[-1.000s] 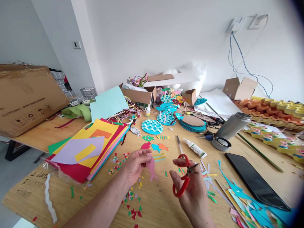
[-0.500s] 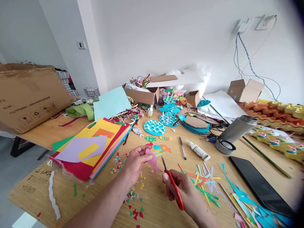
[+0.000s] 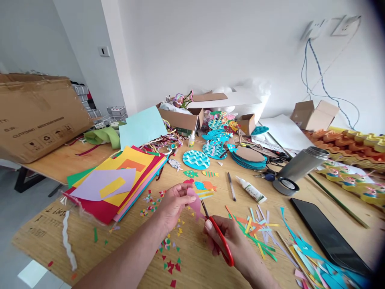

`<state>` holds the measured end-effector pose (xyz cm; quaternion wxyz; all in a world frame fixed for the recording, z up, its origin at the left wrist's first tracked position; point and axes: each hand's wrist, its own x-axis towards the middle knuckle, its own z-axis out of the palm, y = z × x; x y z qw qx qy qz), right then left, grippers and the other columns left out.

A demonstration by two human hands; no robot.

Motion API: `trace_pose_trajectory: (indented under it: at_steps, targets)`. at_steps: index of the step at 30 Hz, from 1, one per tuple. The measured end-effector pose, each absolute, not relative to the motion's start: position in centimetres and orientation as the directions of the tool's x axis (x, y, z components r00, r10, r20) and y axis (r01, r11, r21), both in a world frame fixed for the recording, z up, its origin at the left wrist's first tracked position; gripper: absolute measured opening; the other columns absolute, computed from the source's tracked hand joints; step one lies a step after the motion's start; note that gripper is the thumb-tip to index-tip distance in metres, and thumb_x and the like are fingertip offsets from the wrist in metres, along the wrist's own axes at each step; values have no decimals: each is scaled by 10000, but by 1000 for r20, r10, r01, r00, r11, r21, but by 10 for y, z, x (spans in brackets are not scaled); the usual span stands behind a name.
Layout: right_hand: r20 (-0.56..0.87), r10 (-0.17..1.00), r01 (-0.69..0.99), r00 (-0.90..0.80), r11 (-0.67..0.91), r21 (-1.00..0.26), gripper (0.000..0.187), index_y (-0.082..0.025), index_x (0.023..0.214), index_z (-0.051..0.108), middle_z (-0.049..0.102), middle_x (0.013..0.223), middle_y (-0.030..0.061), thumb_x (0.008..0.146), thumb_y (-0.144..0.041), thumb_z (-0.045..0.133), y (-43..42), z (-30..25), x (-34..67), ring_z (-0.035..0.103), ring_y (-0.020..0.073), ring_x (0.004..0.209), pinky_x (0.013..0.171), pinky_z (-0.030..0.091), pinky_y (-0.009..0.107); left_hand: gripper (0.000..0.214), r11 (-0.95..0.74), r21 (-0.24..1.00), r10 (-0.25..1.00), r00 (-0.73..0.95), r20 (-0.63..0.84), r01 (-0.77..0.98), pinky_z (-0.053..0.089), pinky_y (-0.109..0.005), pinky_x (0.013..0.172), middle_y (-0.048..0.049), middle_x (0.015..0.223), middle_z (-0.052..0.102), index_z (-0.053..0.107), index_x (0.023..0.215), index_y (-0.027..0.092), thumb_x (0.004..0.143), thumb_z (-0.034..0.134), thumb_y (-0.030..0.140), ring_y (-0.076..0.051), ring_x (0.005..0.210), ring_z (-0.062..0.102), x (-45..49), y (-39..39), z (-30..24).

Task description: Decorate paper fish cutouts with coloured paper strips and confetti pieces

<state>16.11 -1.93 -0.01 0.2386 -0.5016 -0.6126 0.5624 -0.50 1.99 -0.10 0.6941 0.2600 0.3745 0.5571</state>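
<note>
My left hand pinches a pink paper fish shape above the wooden table. My right hand grips red-handled scissors; their blades point up and left and meet the lower edge of the pink shape. Small coloured paper scraps lie on the table below both hands. Finished paper fish lie just beyond the pink shape.
A stack of coloured paper sheets lies to the left. A pen, a glue bottle, a steel flask, a black tablet and paper strips are to the right. Blue wave discs and cardboard boxes stand behind.
My right hand turned the scissors from hanging sideways on the right to pointing up at the pink shape, then brought the blades onto its edge. My left hand kept hold of the shape.
</note>
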Motion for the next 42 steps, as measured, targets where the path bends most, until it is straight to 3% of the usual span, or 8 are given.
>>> trace_pose_trajectory:
  at_steps: [23, 42]
  targets:
    - [-312, 866, 327, -391, -187, -926, 577, -181, 628, 484, 515, 451, -26, 739, -747, 458, -18, -8, 163, 438, 82, 373, 390, 294, 208, 398, 214, 827, 975, 71, -208, -520, 380, -239, 692, -3, 722, 638, 660, 891, 131, 512, 776, 100, -118, 688, 575, -3, 19, -8]
    - [-326, 844, 243, -426, -240, -940, 551, -185, 619, 485, 511, 433, -28, 757, -718, 475, -20, -6, 164, 411, 76, 354, 393, 272, 206, 404, 257, 786, 966, 128, -225, -562, 398, -228, 678, -4, 724, 646, 678, 876, 135, 494, 809, 125, -110, 683, 583, -3, 19, -9]
